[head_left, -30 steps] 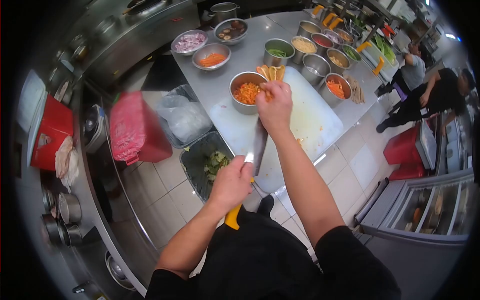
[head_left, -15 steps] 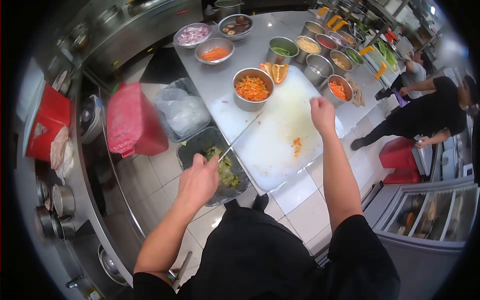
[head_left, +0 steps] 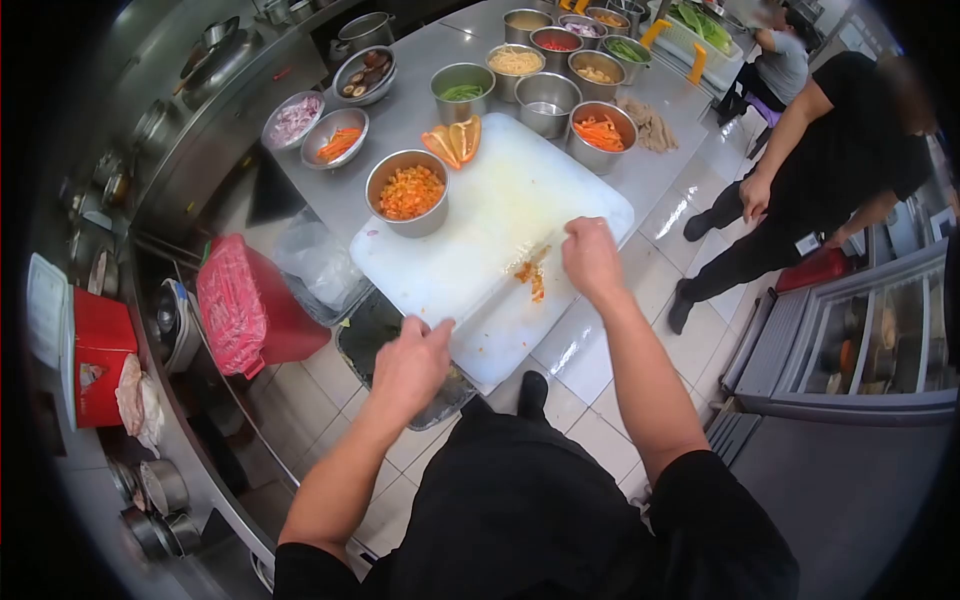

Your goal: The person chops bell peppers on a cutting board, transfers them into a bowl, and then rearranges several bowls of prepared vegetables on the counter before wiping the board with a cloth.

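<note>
My left hand point(head_left: 410, 365) is closed around the handle of a knife point(head_left: 500, 290), low at the left edge of the white cutting board point(head_left: 480, 210). The blade is pale and blurred against the board and points towards my right hand. Curled fingers of my right hand point(head_left: 592, 258) sit over the board's right side; what they hold, if anything, is hidden. Between the hands lies a small pile of diced orange pepper point(head_left: 532, 275). A metal pot of diced pepper point(head_left: 408, 195) stands on the board's left corner, beside cut pepper pieces point(head_left: 453, 142).
Metal containers of cut vegetables point(head_left: 598, 130) crowd behind the board. Bowls point(head_left: 335, 138) stand at the far left. A dark bin point(head_left: 365, 345) and a red bin point(head_left: 262, 305) are on the left floor. A person in black point(head_left: 840, 130) stands at right, near a fridge point(head_left: 850, 340).
My right hand has come down and left to beside the diced pile. The knife has swung from the pot towards the pile. My view has turned, and the person in black appears nearer.
</note>
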`<action>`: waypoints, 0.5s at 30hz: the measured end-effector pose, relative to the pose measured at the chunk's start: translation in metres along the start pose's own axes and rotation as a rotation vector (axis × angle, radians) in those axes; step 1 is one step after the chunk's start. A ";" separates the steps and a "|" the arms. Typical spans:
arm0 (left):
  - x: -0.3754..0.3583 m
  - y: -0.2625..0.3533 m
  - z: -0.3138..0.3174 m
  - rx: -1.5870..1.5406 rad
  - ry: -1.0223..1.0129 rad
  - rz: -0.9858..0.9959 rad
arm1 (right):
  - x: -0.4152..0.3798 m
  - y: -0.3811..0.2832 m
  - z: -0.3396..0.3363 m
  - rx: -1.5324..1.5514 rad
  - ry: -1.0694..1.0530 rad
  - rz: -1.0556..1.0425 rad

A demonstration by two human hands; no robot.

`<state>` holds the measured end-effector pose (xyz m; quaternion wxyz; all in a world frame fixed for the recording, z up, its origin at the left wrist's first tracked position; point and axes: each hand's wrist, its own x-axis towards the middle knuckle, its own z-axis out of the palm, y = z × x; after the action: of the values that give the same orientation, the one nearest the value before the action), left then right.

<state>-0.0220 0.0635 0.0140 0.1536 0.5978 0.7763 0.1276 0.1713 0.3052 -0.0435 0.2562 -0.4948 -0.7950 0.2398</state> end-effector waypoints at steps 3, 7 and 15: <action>0.048 -0.010 0.005 0.046 0.070 -0.023 | -0.003 0.010 0.002 -0.111 -0.060 0.024; 0.104 -0.023 0.019 0.136 0.123 -0.008 | -0.012 -0.023 0.017 0.096 -0.120 -0.097; 0.042 -0.034 -0.008 0.161 -0.082 0.213 | -0.005 0.040 -0.029 -0.165 -0.050 -0.034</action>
<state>-0.0655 0.0950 0.0045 0.1226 0.6921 0.7092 0.0560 0.2188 0.3200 -0.0476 0.1988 -0.4944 -0.8266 0.1813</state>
